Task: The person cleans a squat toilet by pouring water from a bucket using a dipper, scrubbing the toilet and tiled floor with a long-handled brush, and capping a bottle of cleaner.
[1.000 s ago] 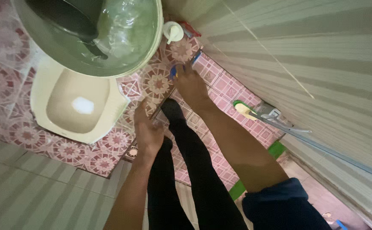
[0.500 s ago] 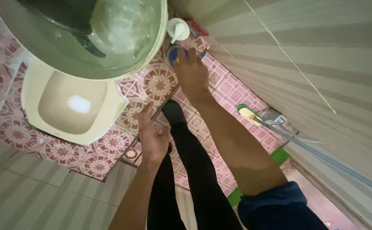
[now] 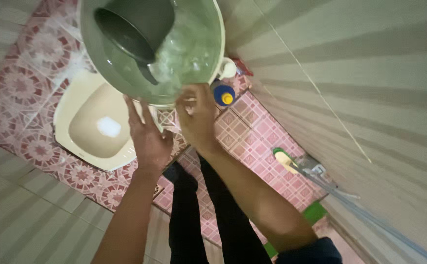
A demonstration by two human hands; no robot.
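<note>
looking down past my own arms, i start at the left with the cream squat toilet (image 3: 93,128) set into the pink patterned floor tiles (image 3: 37,54), a little pool of water pale in its bowl. above it and a bit to the right sits the big green basin (image 3: 201,58), full of clear water, with a dark scoop (image 3: 132,29) lying tilted inside, handle pointing down toward the near rim.

my left hand (image 3: 147,139) is raised with the fingers spread and straight, empty, the fingertips just under the basin's near rim; i cannot tell whether they touch it. my right hand (image 3: 197,115) is just beside it, the two hands close but not joined. its fingers are curled at the basin's rim, at the edge nearest me, though i cannot tell how firm the hold is.

just right of that hand, a blue bottle with a yellow cap (image 3: 223,94) stands on the tiles near the wall, with a white container (image 3: 228,68) behind it, partly hidden by the basin. my legs in black trousers (image 3: 208,210) stand below. further right, along the striped wall (image 3: 360,73), a green and pale brush head (image 3: 284,159) rests on the floor beside a thin hose (image 3: 370,220).
</note>
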